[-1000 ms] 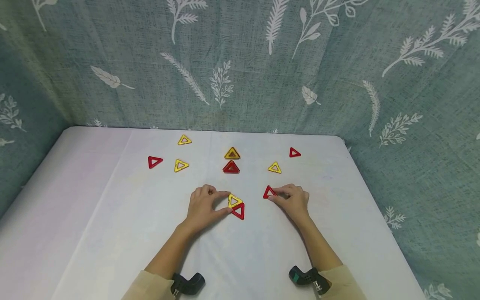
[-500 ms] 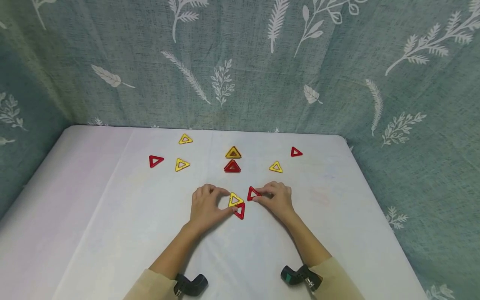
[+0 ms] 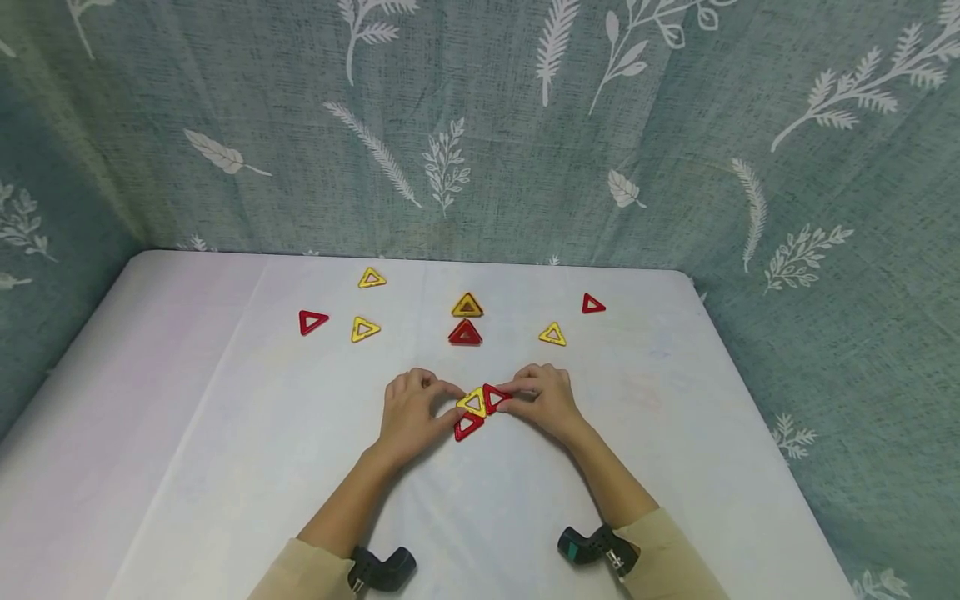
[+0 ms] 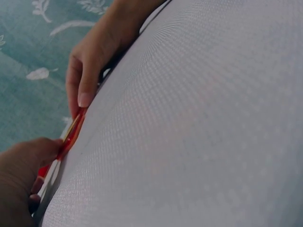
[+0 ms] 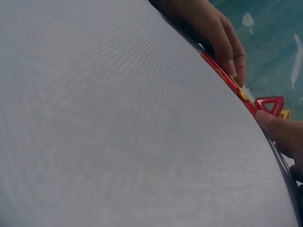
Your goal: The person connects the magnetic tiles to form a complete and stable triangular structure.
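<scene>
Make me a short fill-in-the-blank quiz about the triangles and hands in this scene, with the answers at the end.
1. The right hand pinches a ____ triangle.
2. In the head view, the triangle directly left of that one, by the left hand's fingertips, is ____ [in colour].
3. Of the two central stacks, the red stack is ____ (nearer or farther) from the person than the yellow stack.
4. Left of both stacks lie ____ loose triangles.

Answers: red; yellow; nearer; three.

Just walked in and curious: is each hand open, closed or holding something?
Left hand: pinching a yellow triangle.
Right hand: pinching a red triangle.
</scene>
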